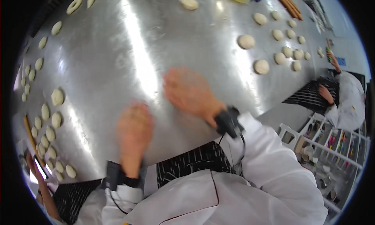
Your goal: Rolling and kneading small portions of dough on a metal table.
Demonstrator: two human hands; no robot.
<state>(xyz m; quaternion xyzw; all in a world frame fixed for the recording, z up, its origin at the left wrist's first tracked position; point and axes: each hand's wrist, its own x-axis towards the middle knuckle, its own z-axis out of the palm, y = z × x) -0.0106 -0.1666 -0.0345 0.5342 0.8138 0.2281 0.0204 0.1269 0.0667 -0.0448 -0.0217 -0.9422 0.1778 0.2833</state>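
Both of my hands are over a stainless steel worktable (99,78) near its front edge, blurred by motion. My left hand (135,122) is at the lower centre, its fingers curled; whether anything is under it cannot be seen. Higher and to the right, my right hand (187,91) is angled towards the left, palm down, and what lies beneath it is hidden. The nearest dough on the left is a lumpy dough ball (57,97). On the right, a round dough ball (261,67) lies beyond my right hand. A dough piece (189,3) is at the far side.
Several dough pieces (50,133) lie along the left, near a wooden rolling pin (29,131). More dough balls (277,35) and brown wooden rods (288,4) are at the right. A dough ring (74,5) is far left. Co-workers stand on both sides; a shelf rack (331,149) is lower right.
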